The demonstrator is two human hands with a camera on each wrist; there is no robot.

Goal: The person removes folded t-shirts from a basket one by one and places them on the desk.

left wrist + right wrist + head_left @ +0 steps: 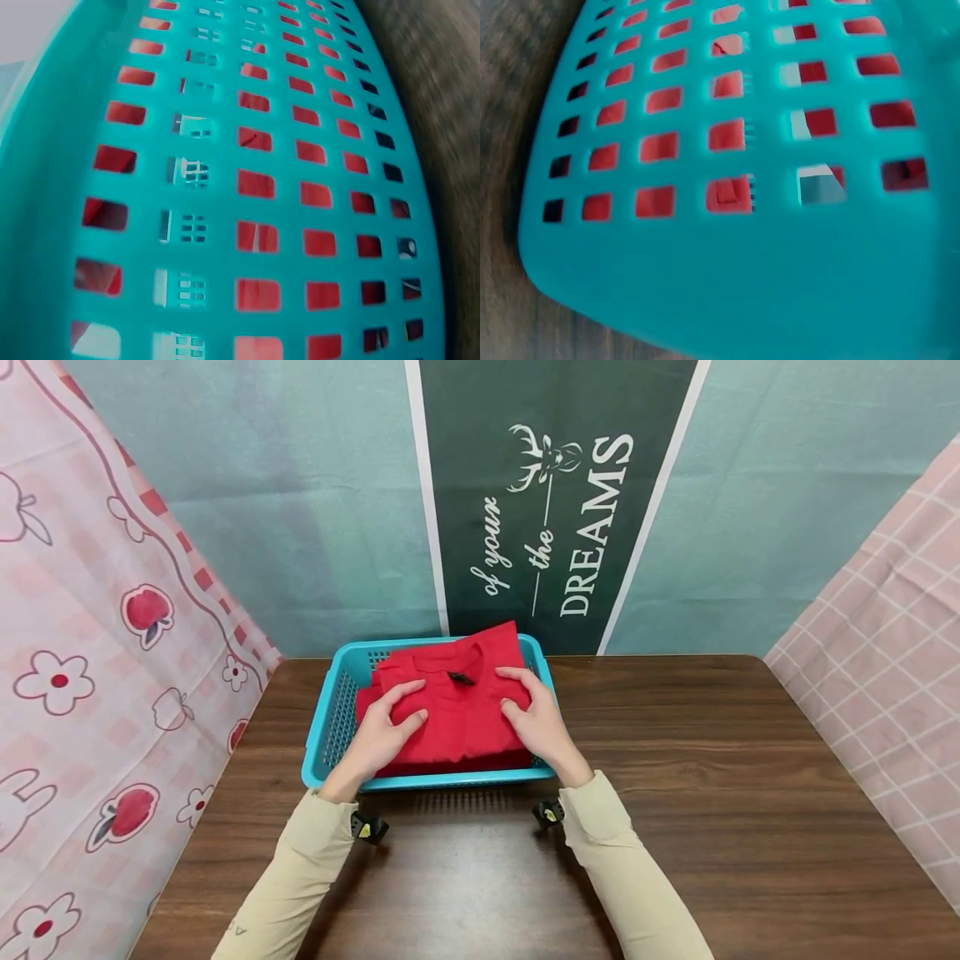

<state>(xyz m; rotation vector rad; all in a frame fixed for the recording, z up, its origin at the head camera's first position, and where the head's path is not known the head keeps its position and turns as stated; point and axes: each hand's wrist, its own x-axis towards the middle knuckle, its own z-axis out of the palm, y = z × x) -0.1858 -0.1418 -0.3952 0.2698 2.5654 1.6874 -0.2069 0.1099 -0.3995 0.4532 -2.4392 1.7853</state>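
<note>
1. The left hand [382, 731] rests on the near-left part of the folded shirt, thumb and forefinger spread well apart; no pinch of cloth shows.
2. The right hand [537, 720] lies over the shirt's right side, its thumb and forefinger also parted and loosely bent; it appears to press or pat rather than clasp. Neither wrist view shows the fingers.
3. Between the hands lies the red round-necked shirt [457, 727], neckline toward the far side, a dark neck label [460, 678] showing. It sits inside the basket, folded into a rough rectangle, so folding and placing look done.
4. More red cloth [366, 700] shows beneath at the left; whether it is another garment or a lower layer, I cannot tell.
5. The far-right corner stands up past the rim, so what seems left is smoothing and letting go.
6. Around it all is the blue perforated plastic basket [480, 779], upright on the wood-grain table [675, 793] near its far edge; both wrist views show red through its holes.
</note>
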